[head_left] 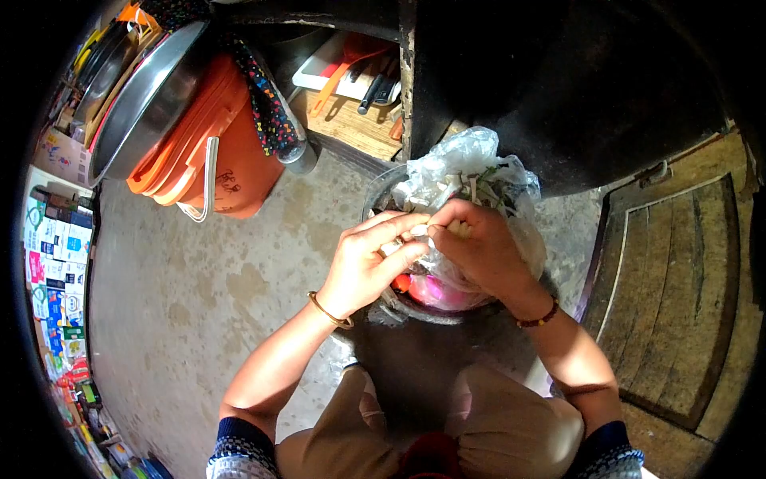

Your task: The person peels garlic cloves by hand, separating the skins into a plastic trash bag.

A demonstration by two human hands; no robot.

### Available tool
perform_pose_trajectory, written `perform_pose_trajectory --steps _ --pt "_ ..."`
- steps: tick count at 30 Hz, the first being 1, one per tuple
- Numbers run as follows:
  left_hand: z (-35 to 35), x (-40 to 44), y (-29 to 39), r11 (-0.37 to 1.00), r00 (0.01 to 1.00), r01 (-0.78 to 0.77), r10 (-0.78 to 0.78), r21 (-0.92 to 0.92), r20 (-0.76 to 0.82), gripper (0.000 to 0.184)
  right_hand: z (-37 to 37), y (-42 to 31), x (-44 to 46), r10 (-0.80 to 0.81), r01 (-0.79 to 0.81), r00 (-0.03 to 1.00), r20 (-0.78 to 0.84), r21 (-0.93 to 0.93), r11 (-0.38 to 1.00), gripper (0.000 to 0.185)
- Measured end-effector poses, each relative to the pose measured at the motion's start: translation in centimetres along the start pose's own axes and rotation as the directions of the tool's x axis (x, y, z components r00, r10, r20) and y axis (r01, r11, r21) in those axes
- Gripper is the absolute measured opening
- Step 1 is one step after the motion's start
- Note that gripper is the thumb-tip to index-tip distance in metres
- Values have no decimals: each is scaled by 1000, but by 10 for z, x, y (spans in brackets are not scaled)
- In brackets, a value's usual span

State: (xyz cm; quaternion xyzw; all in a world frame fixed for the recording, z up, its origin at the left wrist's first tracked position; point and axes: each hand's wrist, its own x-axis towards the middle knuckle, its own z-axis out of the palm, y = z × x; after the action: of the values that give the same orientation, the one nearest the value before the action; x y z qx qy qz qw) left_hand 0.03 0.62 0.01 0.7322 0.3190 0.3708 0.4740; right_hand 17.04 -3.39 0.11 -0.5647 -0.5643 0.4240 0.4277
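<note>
My left hand [369, 259] and my right hand [488, 254] meet at the fingertips, both closed in a pinch. Between them sits a small white piece [420, 230], which looks like a garlic clove; the fingers partly cover it. Directly under the hands stands a round waste bin [375, 191] lined with a clear plastic bag [459, 152]. Dry leafy scraps [483, 188] fill its top. A pink wrapper [439, 293] and a small red item [401, 283] show near its front rim.
An orange bucket [239, 172] with a metal basin [152, 104] leaning on it stands at the left. Behind, a wooden shelf [351, 124] carries a white tray with knives and an orange utensil. A wooden cabinet door [678, 295] is at the right.
</note>
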Motion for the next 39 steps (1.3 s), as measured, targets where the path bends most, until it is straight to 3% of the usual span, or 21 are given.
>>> perform_pose_trajectory --steps 3,4,5,6,9,11,13,14,16,23,25,28,34,36,39 --pt "0 0 -4 999 999 -10 8 51 38 18 1 0 -1 -26 26 1000 -1 32 999 5" --pt "1 -2 -12 913 986 163 -156 -373 50 19 1 0 -1 -26 26 1000 -1 31 999 5" --pt "1 -3 -17 629 947 294 -295 -719 129 19 1 -1 -1 -43 43 999 2 -1 999 10" --pt "4 -1 -12 549 943 274 -314 -790 108 20 0 -2 -1 -61 61 998 5 -33 998 16" --pt "-1 2 -10 450 893 365 -415 -815 171 22 0 4 2 -102 104 994 31 -80 991 17" --pt "-1 0 -18 471 915 360 -347 -805 206 23 0 7 2 -93 92 996 -5 -87 992 12" --pt "2 -1 -14 654 901 380 -422 -654 102 22 1 6 3 -84 80 995 -43 -91 993 8" --pt "2 -2 -14 653 900 383 -423 -653 104 22 2 3 4 -111 104 990 -87 -82 991 9" --pt "4 -2 -16 795 927 346 -371 -497 52 19 3 -2 4 -136 127 982 -131 -76 989 10" --pt "3 -1 -9 905 959 278 -282 -322 36 16 -1 -3 2 -117 113 992 -42 -88 990 11" --pt "0 0 -7 963 981 193 -187 -190 46 15 -2 -8 2 -104 100 994 -36 -85 991 11" --pt "0 1 0 979 987 155 -150 -132 48 15 -4 -15 2 -46 45 999 4 -224 974 10" --pt "1 -2 -9 941 968 245 -223 -233 114 19 -3 -12 2 -128 121 992 -4 -296 947 8" --pt "2 -1 -6 905 959 281 -256 -319 117 21 -3 -13 3 -46 42 999 -16 -194 980 8" --pt "3 0 -6 858 956 292 -270 -423 113 22 -2 -10 4 -82 78 996 -21 -165 983 8"
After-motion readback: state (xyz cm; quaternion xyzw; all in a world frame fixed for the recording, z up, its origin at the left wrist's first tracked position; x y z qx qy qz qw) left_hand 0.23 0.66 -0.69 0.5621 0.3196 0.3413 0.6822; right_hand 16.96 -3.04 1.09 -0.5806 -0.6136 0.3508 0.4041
